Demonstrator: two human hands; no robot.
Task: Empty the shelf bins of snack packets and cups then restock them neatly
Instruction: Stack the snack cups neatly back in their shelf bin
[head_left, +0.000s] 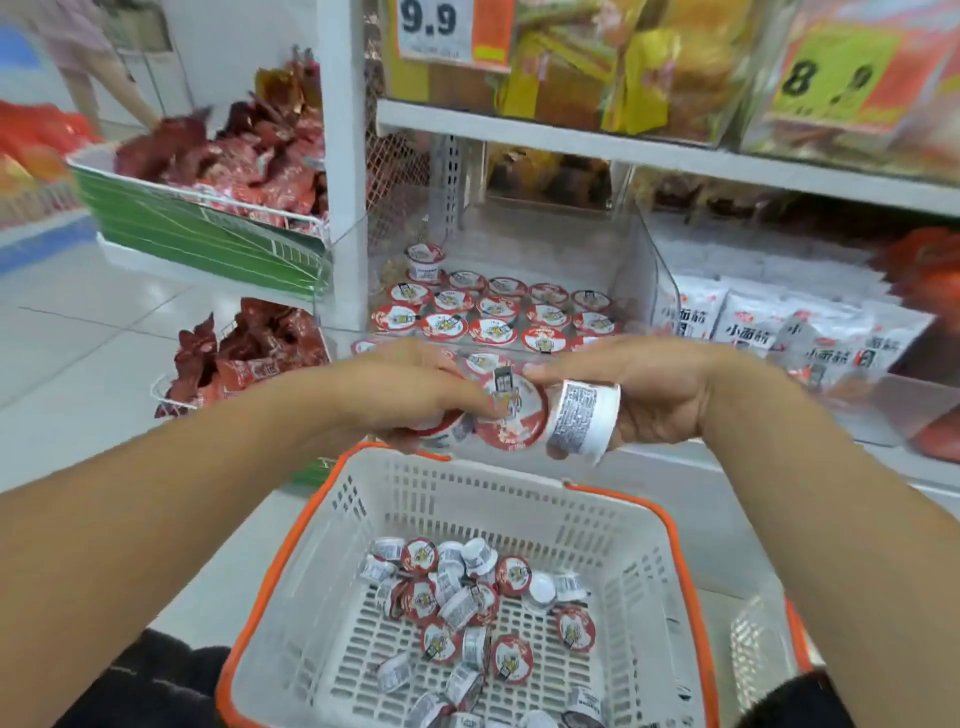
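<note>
Upper shelf packets (644, 67) and both price cards (454, 31) smeared by blur and cut by the top edge, the small print unreadable. Lower cup under the left hand (415, 389) mostly hidden by its fingers; labels on the cups in the basket (519, 499) too small to read. Person at far left (88, 62) blurred, cropped at the top.

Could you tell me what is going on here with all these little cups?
A person is working at a shop shelf, handling small snack cups. The left hand holds cups with red-and-white lids, and the right hand grips a cup turned on its side, both above a white basket with orange trim. Many cups lie jumbled in the basket, while rows of cups stand neatly in the clear shelf bin behind the hands.
</note>
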